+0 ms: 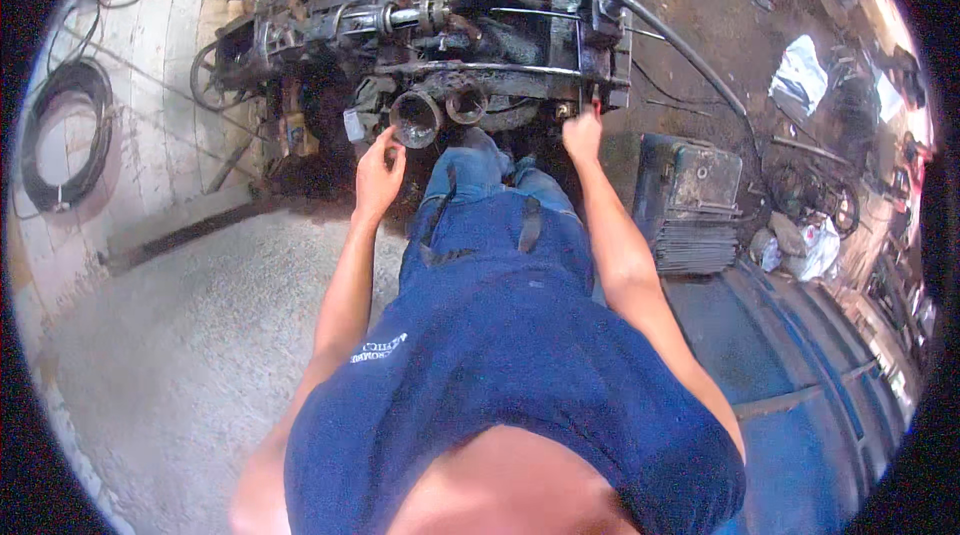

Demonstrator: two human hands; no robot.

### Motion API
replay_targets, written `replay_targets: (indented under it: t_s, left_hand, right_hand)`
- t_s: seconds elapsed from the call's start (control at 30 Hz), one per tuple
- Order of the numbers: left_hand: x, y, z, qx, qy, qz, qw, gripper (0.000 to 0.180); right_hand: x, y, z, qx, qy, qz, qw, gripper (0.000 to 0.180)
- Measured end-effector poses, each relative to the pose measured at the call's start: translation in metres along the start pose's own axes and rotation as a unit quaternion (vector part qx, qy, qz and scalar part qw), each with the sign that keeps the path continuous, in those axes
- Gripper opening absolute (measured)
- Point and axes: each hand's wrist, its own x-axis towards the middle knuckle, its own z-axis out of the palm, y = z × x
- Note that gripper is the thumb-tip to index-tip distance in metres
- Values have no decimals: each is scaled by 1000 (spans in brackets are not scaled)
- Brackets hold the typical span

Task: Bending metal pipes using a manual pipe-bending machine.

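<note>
A dark, greasy machine (pixel 500 25) with long horizontal rods and a cylinder stands in front of me. At its near side hangs a round, wide-mouthed metal funnel (pixel 415 121), beside a smaller ring-shaped opening (pixel 466 100). My left hand (pixel 380 171) is at the funnel's left edge, thumb and fingers apart; whether the fingertips touch the rim I cannot tell. Over at the machine's right end my right hand (pixel 582 135) is closed around a small red handle (pixel 597 107). The rest of that handle is hidden by the hand or too small to make out.
A thick pipe (pixel 680 40) slants across on the right. A dark ribbed box (pixel 690 200) stands right of my legs, with blue metal panels (pixel 800 425) behind it. A black hose coil (pixel 68 135) lies at left. White bags (pixel 800 75) and scrap litter the far right.
</note>
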Motion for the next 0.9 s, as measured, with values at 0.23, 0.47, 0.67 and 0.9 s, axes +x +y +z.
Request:
replay_targets:
  t_s: [0.23,0.47,0.67,0.9]
  left_hand:
    - [-3,-6,10,-15,4,-77,997,39]
    - [32,9,6,1,15,13,1000,41]
    - [64,1,-19,21,81,49,995,41]
    - [103,-27,-91,179,168,78,966,61]
  right_hand:
    - [-97,23,-95,2,-49,-6,999,29]
    - [-134,35,-137,20,-113,-104,988,29]
    - [-101,-90,-115,38,-165,-156,973,32]
    - [-47,-257,-50,22,-123,-275,953,31]
